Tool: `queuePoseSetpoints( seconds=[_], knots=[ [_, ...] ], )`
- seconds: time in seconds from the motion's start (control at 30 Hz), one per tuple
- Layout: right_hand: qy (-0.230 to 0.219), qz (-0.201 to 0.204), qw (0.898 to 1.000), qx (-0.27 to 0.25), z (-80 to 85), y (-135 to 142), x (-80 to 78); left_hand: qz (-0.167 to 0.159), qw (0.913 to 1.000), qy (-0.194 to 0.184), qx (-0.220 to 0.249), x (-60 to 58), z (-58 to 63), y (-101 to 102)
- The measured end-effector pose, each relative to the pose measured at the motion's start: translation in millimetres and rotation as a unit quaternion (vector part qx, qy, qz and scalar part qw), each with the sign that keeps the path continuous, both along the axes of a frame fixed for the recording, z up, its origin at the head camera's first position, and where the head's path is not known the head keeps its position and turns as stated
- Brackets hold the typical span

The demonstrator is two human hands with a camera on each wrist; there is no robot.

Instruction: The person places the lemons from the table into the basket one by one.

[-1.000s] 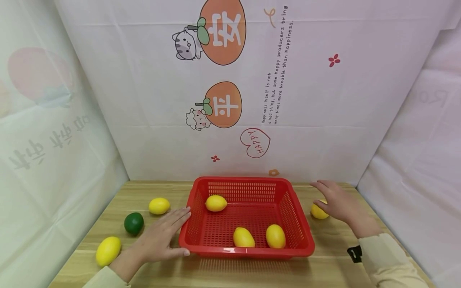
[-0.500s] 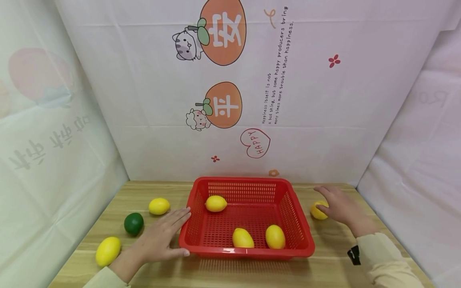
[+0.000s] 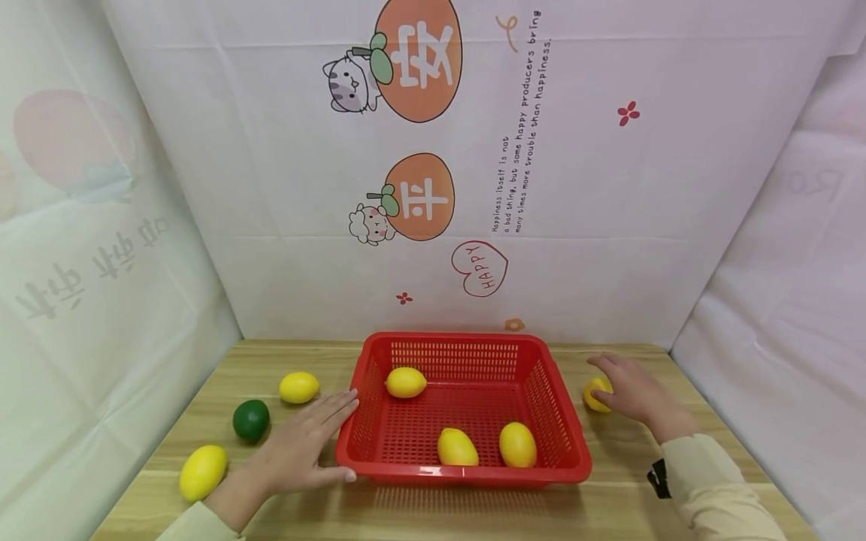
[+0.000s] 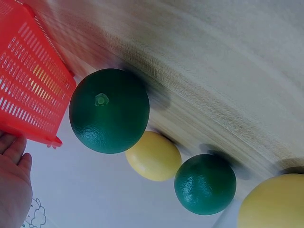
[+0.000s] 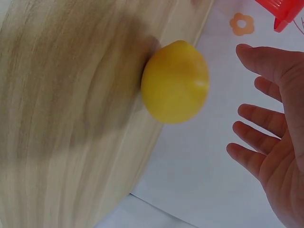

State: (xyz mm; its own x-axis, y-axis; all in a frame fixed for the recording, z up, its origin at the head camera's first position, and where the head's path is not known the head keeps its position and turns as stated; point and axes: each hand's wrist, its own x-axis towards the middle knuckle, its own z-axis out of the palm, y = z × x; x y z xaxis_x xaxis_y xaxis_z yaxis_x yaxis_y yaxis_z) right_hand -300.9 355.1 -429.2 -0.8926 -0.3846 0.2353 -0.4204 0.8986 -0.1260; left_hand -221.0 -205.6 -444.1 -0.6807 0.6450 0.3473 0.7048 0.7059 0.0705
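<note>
A red perforated plastic basket (image 3: 433, 391) stands mid-table and holds three lemons, one a yellow lemon (image 3: 406, 382) at its back left. My left hand (image 3: 298, 443) rests against the basket's left side, fingers extended along the rim and thumb near the front corner. To the right of the basket, my right hand (image 3: 632, 391) hovers over a lone lemon (image 3: 597, 395), which it partly covers in the head view. The right wrist view has that lemon (image 5: 175, 83) on the wood, apart from the spread fingers, with nothing in the palm.
Left of the basket lie a lemon (image 3: 299, 388), a round green citrus fruit (image 3: 252, 420) and another lemon (image 3: 203, 472). A nearer green fruit (image 4: 109, 111) shows in the left wrist view, hidden in the head view. A printed white cloth (image 3: 575, 285) hangs behind the wooden table.
My right hand has shifted slightly lower and to the left around the lone lemon. The left hand and the basket stay where they were.
</note>
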Motion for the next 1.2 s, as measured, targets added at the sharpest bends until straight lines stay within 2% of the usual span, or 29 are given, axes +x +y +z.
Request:
queuePoseSetpoints(
  seconds=[0.5, 1.2],
  knots=[
    [-0.016, -0.003, 1.000, -0.011, -20.4, 0.0, -6.5, 0.003, 1.0000, 0.000, 0.001, 0.4, 0.1, 0.1],
    [-0.025, -0.003, 1.000, 0.010, -30.5, -5.7, -8.4, 0.006, 1.0000, -0.002, -0.007, 0.2, -0.2, -0.1]
  ],
)
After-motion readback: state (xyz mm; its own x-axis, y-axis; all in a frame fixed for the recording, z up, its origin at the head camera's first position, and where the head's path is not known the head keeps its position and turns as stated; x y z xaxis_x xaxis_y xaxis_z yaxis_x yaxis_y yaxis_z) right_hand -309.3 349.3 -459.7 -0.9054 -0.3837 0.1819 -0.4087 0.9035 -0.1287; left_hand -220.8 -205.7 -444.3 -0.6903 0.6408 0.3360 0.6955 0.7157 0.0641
